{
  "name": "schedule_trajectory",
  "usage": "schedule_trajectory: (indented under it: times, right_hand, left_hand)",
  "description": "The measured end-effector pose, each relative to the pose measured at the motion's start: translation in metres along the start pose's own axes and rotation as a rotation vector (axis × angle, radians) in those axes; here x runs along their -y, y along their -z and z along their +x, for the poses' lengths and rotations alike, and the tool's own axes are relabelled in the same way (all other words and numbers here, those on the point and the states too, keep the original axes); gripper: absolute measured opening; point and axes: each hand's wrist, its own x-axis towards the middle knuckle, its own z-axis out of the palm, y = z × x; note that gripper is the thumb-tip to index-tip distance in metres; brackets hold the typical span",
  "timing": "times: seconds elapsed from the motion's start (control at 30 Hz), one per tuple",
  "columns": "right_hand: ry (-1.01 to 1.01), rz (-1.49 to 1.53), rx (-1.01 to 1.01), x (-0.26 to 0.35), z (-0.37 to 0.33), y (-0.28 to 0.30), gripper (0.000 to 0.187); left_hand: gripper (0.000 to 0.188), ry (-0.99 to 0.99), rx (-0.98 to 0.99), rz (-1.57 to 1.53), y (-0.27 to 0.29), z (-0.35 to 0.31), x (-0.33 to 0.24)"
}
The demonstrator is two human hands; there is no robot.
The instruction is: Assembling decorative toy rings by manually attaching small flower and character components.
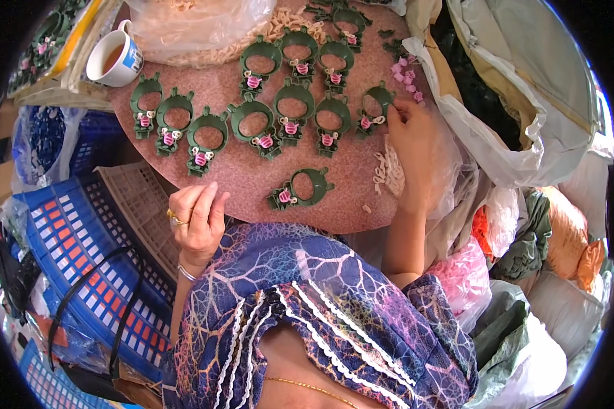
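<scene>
Twelve green ring-shaped pieces [294, 102], most bearing a small pink-and-cream figure, lie on the rounded, reddish speckled surface [249, 180]. One of them lies alone towards the near edge; the rest spread from the left edge across the middle to the right side and up towards the far edge.

The right hand [411, 123] reaches over the right side of the surface, its forearm rising steeply from the near edge. Wrist bent, it brings its fingertips down against the rim of the rightmost piece [376, 108]; from above I cannot tell whether they grip that rim or just touch it.

The left hand [199, 217] hangs at the near edge, left of centre, fingers bent and drawn together with the thumb alongside. Whether anything tiny sits between the fingertips is unclear.

Small pink parts [404, 76] lie along the right edge, and a heap of cream parts [390, 170] sits below the right hand. More cream pieces surround a clear plastic bag [198, 31] at the far edge, with a mug [124, 71] of brown liquid near its left end.

Blue baskets [92, 255] stand to the left; an open white sack [559, 140] and a pink bag [464, 279] crowd the right.
</scene>
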Motion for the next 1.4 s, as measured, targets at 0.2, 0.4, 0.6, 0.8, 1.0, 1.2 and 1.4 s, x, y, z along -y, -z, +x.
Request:
schedule_trajectory:
  times: [0.2,0.4,0.6,0.8,1.0,1.2,1.4]
  right_hand:
    - [-0.137,0.086,-0.032,0.060,-0.021,0.034,0.020]
    - [-0.021,0.332,0.128,0.098,-0.044,0.029,0.012]
    - [0.079,0.361,0.142,0.107,-0.059,0.013,0.015]
    - [0.387,0.267,0.129,0.106,-0.064,0.017,0.024]
    - [0.459,0.273,0.088,0.110,-0.074,0.007,0.016]
    - [0.369,0.398,0.068,0.117,-0.085,-0.002,0.013]
    - [0.336,0.432,0.116,0.115,-0.085,-0.003,0.011]
  left_hand:
    - [0.035,0.321,0.246,-0.591,0.000,0.038,-0.016]
    - [0.068,0.846,0.632,-1.846,-0.034,0.063,-0.044]
    - [0.058,0.965,0.589,-1.847,-0.042,0.060,-0.052]
    - [0.058,0.978,0.501,-1.911,-0.039,0.056,-0.044]
    - [0.058,0.987,0.422,-1.932,-0.039,0.052,-0.043]
    - [0.057,0.896,0.399,-1.887,-0.047,0.047,-0.042]
    - [0.061,0.881,0.462,-1.748,-0.049,0.045,-0.040]
